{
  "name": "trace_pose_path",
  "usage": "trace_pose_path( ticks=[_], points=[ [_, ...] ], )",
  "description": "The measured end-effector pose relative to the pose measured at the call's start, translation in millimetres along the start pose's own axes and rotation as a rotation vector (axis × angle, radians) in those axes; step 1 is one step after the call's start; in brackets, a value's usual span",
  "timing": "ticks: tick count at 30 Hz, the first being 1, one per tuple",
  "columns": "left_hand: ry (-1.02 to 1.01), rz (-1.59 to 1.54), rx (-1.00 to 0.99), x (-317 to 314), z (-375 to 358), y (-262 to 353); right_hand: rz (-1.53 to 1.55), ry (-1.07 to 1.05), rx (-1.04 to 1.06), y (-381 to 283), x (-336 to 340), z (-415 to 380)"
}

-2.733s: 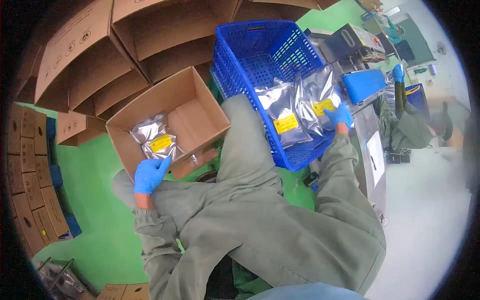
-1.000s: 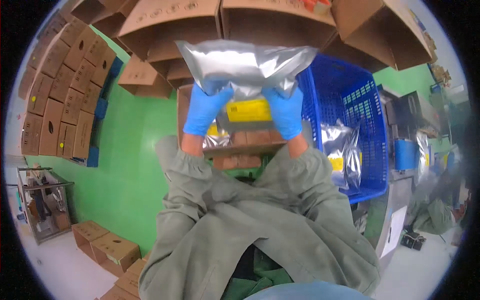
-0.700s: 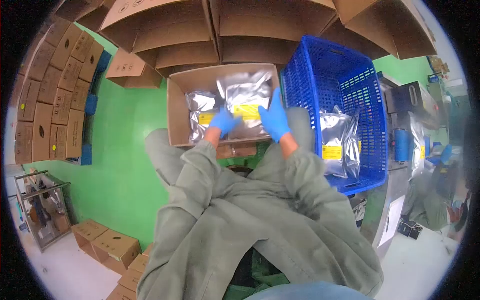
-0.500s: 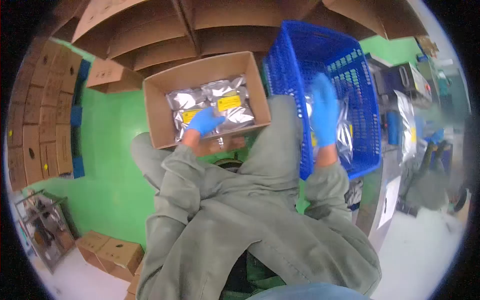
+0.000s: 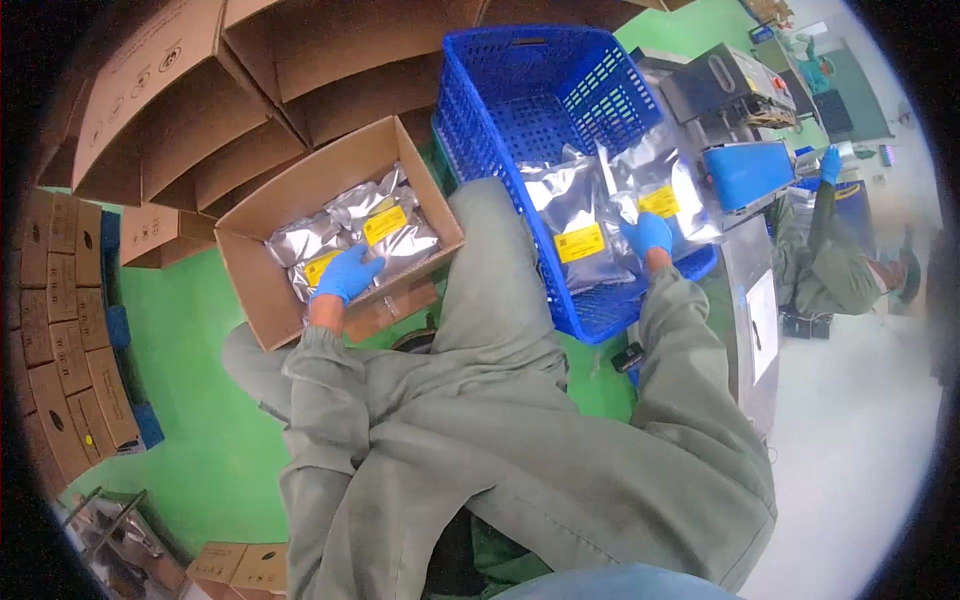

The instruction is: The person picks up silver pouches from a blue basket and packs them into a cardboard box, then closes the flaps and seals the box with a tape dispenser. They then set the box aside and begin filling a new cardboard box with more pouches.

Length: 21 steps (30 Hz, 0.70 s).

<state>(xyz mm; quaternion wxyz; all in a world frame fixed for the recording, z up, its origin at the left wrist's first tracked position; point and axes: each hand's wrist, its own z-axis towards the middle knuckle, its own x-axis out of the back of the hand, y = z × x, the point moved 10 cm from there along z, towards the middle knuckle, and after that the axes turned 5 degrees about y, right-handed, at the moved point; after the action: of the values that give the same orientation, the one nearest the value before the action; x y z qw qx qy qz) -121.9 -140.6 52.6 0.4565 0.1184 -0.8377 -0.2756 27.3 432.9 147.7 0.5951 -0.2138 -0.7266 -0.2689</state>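
An open cardboard box [image 5: 255, 300] holds several silver pouches with yellow labels. My left hand [image 5: 347, 273], blue-gloved, rests over the pouches at the box's near side, fingers apart and holding nothing. To the right stands a blue plastic basket [image 5: 500, 120] with a silver pouch [image 5: 575, 215] inside, its yellow label facing up. My right hand [image 5: 648, 236], also gloved, grips the lower part of another silver pouch [image 5: 665, 170] at the basket's right side. That pouch is tilted over the basket's right rim.
Large open cartons [image 5: 150, 100] line the far side. Stacked boxes [image 5: 65, 330] stand at the left. A machine with a blue belt [image 5: 748, 175] is beyond the basket. At the right, a co-worker [image 5: 840, 265] reaches out with a gloved hand.
The view has swung right, shifting box and basket leftward. My right hand, earlier blurred inside the basket, is now at its right side with a pouch. My left hand stays over the box.
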Motion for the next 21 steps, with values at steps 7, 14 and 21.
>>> trace_pose_path(
  ticks=[7, 14, 21],
  points=[
    [0.359, -0.789, -0.221, 76.7, -46.7, 94.4, 0.415, 0.328, 0.187, -50.8, 153.5, -72.8],
    [0.064, -1.159, -0.428, 54.5, -58.9, 226.0, 1.271, -0.172, 0.722, -212.5, 282.3, -195.9],
    [0.345, -1.370, -0.337, 115.3, -85.2, 139.7, 1.564, -0.610, 0.714, -350.0, 170.4, -163.5]
  ],
)
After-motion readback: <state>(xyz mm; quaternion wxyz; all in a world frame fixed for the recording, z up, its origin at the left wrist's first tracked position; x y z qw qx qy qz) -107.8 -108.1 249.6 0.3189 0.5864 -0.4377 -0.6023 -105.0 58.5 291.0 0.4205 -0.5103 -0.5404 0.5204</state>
